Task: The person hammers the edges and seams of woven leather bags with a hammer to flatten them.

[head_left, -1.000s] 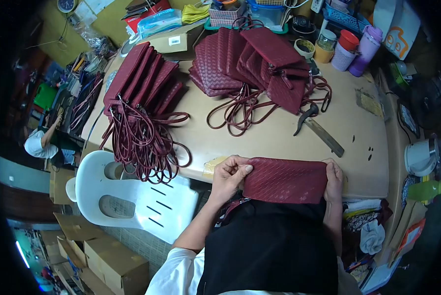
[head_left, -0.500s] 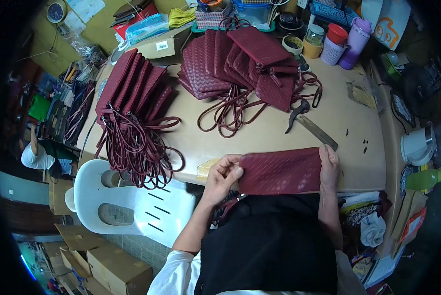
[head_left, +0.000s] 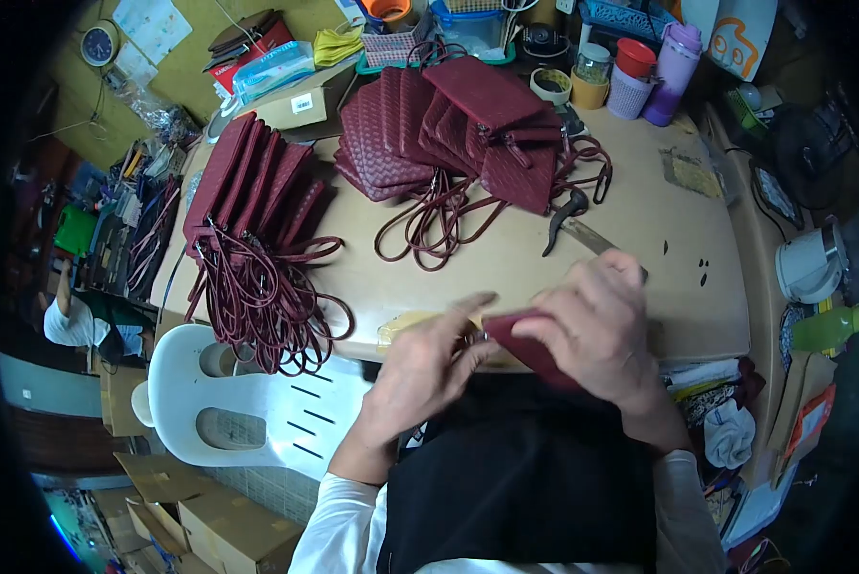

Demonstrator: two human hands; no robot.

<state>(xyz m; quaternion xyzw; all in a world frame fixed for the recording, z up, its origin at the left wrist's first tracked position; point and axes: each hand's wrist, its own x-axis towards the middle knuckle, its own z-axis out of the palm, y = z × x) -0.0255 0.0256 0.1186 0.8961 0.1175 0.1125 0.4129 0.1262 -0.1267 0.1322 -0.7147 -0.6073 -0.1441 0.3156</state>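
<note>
Over the table's front edge, a maroon woven pouch (head_left: 536,352) is held edge-on, so little of its face shows. My right hand (head_left: 597,330) is closed round its upper right part, thumb on the near side. At the pouch's left end, where a small metallic bit shows, my left hand (head_left: 424,368) has its thumb and forefinger closed in; these fingers are smeared by motion. Just beyond my right hand lie a dark curved hook-like tool (head_left: 565,220) and a flat metal ruler or bar (head_left: 590,237), partly hidden by that hand.
Maroon pouches with looped straps stand in a left stack (head_left: 252,191) and a fanned pile (head_left: 401,134) on the table (head_left: 678,297). A white plastic chair (head_left: 286,411) is at left. Cups and a purple bottle (head_left: 673,77) line the back. Another person (head_left: 70,320) is at far left.
The pouch was spread flat between both hands; now it is turned edge-on and bunched in my right hand. My right hand moved left, and my left hand shifted to the pouch's end.
</note>
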